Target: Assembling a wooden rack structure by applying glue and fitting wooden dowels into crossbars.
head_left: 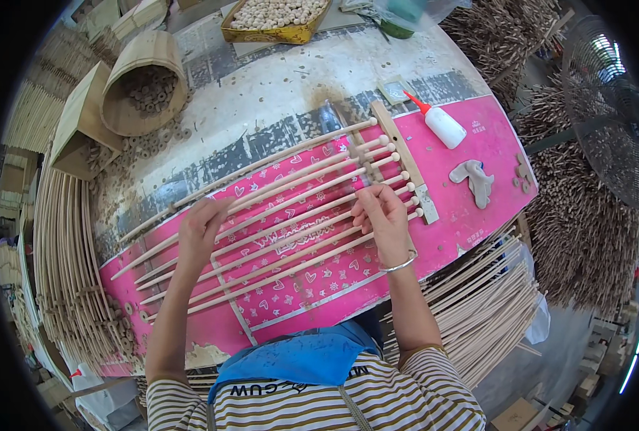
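Note:
Several thin wooden rods [298,194] lie side by side across a pink patterned sheet. Most bear a small round wooden bead [405,175] at the right end, close to an upright wooden bar [398,154]. My left hand [202,224] is closed, thumb and fingers pinched on one of these rods toward its left half. Over the bead ends of the nearer rods, my right hand [384,219] has its fingers curled and drawn together. What sits between those fingertips, if anything, is too small to tell. A bracelet circles my right wrist.
A white glue bottle [445,128] with a red nozzle and a crumpled glove [473,182] lie right of the bar. At the back stand a yellow tray [276,30] of beads and a wooden bucket [140,79] of rings. Rod bundles [477,309] flank the table; a fan [607,108] stands right.

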Demonstrator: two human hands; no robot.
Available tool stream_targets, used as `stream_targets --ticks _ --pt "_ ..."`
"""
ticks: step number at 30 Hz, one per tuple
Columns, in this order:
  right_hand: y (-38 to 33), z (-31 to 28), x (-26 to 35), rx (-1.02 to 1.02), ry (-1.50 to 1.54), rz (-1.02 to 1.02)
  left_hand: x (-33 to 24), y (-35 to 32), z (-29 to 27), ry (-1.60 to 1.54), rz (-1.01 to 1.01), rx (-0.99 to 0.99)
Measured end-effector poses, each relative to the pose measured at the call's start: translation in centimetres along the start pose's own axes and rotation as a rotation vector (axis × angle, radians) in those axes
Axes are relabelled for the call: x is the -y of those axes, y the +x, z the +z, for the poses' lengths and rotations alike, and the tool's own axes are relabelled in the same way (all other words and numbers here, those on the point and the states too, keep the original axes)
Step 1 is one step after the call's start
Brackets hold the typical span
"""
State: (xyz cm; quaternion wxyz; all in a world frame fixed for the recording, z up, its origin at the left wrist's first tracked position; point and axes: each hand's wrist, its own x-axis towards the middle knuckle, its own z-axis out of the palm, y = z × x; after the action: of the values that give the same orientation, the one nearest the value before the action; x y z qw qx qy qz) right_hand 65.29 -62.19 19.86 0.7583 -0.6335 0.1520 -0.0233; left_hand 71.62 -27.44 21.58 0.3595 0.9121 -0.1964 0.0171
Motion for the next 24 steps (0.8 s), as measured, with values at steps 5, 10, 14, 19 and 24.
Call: stream_targets --ticks 5,10,14,19,24 --pt "-0.1 -0.8 -0.5 0.026 0.040 -0.069 1.8 2.9 2.2 -0.003 -0.023 0.043" --pt "-0.2 -1.1 -0.5 0.045 0.042 -0.062 2.2 4.0 3.8 -0.043 -0.066 0.056" --pt "0.1 -0.8 -0.4 0.055 0.041 -0.065 2.5 4.4 4.7 0.018 -0.011 0.020" --pt "0.1 -0.7 -0.5 0.050 0.024 -0.064 1.8 4.5 4.5 0.256 0.151 0.018" --pt "-0.6 -0.7 -0.7 0.050 0.026 -0.062 3.1 4.9 2.4 0.297 0.109 -0.125"
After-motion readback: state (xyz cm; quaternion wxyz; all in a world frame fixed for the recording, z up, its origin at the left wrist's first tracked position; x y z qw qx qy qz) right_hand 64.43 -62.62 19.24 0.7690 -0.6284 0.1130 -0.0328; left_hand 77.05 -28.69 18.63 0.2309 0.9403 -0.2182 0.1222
